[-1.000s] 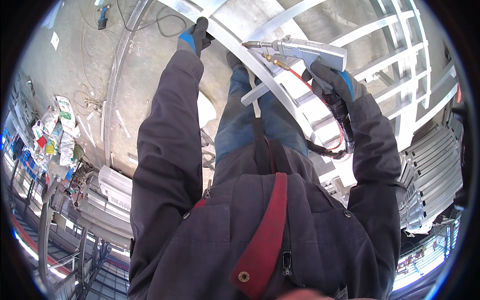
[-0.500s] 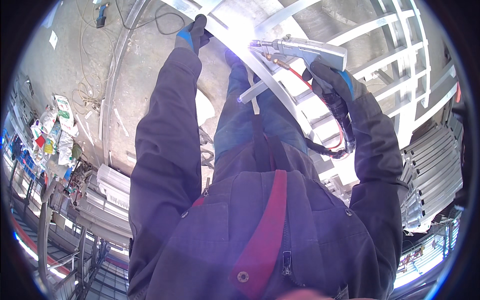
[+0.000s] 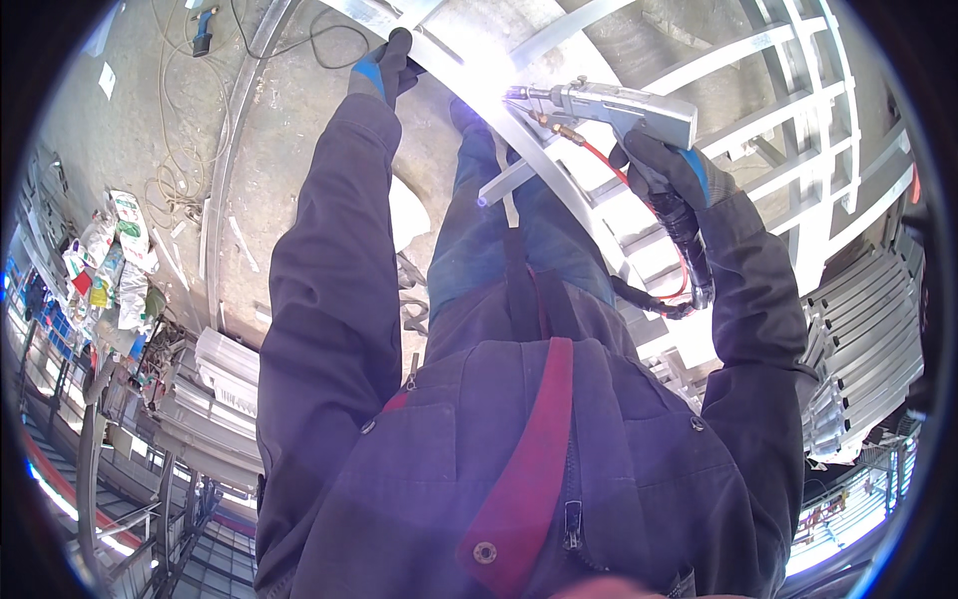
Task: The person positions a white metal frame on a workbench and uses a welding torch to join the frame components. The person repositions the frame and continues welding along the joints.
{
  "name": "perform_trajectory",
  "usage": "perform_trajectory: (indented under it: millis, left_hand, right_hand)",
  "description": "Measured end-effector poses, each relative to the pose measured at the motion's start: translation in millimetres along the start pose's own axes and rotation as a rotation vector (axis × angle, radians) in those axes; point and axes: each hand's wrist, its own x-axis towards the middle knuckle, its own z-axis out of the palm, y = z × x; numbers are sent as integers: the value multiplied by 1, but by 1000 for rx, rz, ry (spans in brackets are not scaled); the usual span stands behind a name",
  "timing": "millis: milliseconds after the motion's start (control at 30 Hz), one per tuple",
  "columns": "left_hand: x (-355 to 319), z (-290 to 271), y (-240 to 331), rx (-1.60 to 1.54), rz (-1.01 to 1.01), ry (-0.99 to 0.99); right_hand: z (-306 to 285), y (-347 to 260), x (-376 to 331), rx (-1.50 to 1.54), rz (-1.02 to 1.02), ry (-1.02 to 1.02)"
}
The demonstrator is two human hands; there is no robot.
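A silver welding gun (image 3: 634, 108) lies in my right hand (image 3: 664, 165), whose gloved fingers wrap round its handle. Its nozzle points left at a curved metal frame (image 3: 554, 170), where a white glare hides the spot at the tip. A brass fitting and a red hose (image 3: 599, 152) run beneath the gun, and a black sleeved cable hangs below its handle. My left hand (image 3: 387, 70), in a black and blue glove, grips the outer edge of the frame left of the glare; its fingertips are partly hidden.
Crossbars of the frame (image 3: 758, 115) spread to the right. Stacked metal profiles (image 3: 868, 344) stand at the right, with more profiles (image 3: 225, 369) at the left. A pile of bags (image 3: 120, 260), loose cables (image 3: 175, 190) and a blue-black tool (image 3: 203, 32) lie on the left floor.
The welding gun and my right hand have shifted slightly to the right and down, and the glare has moved a little with the nozzle. My left hand stays at the frame.
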Motion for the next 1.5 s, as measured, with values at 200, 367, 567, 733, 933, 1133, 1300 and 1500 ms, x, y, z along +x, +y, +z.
perform_trajectory:
  millis: [200, 367, 567, 733, 933, 1133, 1300, 1500]
  left_hand:
    - [3, -1, 0, -29, -17, -9]
    - [2, 0, 0, -26, -24, -24]
    - [-4, 4, 9, -5, -28, -42]
    - [-7, 7, 13, 15, -41, -48]
    - [-8, 9, 10, 15, -37, -25]
    - [-8, 9, 8, 17, -14, -9]
    - [-6, 8, 5, 7, -11, -5]
    - [-3, 5, 2, -54, -21, -2]
  right_hand:
    - [-4, 6, -13, 53, 34, -8]
    - [-13, 34, -57, 63, 19, -5]
    - [-21, 76, -95, 129, 45, 18]
    - [-25, 91, -94, 110, 50, 37]
    - [-28, 99, -89, 149, 28, 31]
    - [-31, 105, -81, 149, -15, -3]
    - [-32, 104, -81, 89, -20, 9]
    - [-35, 108, -78, 93, -3, 2]
